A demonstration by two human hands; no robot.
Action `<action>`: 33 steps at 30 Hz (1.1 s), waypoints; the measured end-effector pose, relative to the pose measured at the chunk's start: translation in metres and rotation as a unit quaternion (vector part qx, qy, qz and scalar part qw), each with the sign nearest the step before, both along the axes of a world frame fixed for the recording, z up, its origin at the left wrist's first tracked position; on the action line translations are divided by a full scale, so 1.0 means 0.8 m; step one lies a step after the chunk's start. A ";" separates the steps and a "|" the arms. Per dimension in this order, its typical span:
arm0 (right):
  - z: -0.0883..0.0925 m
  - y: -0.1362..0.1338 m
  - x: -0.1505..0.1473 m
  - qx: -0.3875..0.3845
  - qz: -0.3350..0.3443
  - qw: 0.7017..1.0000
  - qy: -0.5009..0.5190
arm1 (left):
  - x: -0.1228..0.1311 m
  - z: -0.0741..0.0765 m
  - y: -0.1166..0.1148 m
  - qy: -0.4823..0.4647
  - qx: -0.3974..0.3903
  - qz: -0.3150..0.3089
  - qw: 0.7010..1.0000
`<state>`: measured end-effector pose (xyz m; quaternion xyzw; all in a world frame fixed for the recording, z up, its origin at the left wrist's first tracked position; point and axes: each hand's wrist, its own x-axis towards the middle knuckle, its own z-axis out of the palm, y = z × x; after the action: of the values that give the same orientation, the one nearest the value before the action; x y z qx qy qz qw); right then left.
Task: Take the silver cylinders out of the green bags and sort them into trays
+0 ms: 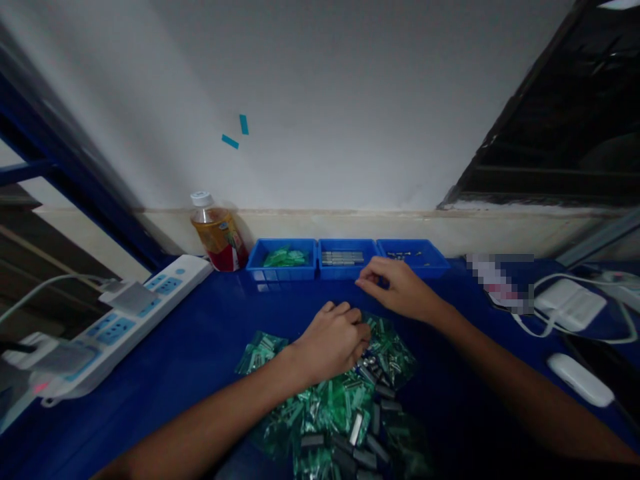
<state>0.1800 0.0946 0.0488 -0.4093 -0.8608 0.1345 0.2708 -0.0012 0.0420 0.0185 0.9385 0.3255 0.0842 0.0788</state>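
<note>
My left hand [333, 340] is curled into a loose fist on top of a heap of small green plastic packets and grey metal pieces [345, 407] on the blue table [200, 340]; what its fingers hold is hidden. My right hand [395, 287] reaches forward with fingers pinched together, just in front of the middle blue tray [345, 267]; what it pinches is too small to name. The left blue tray [283, 261] contains green packets, the middle one holds grey metal bars, and the right blue tray [415, 261] holds a few small parts.
A drink bottle [217, 233] stands by the wall left of the trays. A white power strip [110, 327] with plugs lies at the left. White adapters and cables [570, 303] and a white device [580, 380] lie at the right. The wall rises directly behind the trays.
</note>
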 end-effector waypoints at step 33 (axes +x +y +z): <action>-0.068 0.042 0.093 0.203 -0.314 0.927 0.016 | -0.012 0.002 0.012 -0.008 -0.130 0.034 0.991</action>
<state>0.2547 0.1282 -0.0054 -0.5922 -0.6929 -0.1287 0.3907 -0.0105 0.0517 0.0201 0.9077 0.3651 0.0514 0.2003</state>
